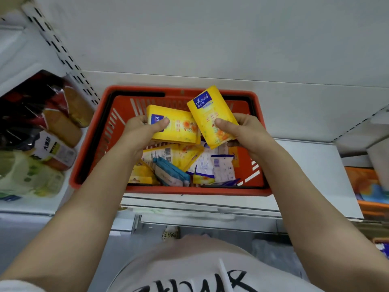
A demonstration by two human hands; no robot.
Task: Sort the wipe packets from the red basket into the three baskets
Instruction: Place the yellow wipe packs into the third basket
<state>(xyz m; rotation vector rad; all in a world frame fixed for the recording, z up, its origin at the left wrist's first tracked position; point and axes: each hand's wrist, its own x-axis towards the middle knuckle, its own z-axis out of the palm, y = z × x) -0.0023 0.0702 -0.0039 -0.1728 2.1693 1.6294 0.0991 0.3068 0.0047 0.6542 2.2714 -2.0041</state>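
Head view: left hand (141, 131) grips a yellow packet (175, 127), right hand (244, 129) pinches another yellow one (212, 116), both lifted above the red basket (88, 148), likely gathering matching packets together.

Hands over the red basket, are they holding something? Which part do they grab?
Yes. The left hand grips a yellow packet by its left end. The right hand grips another yellow packet by its lower right edge, thumb on top.
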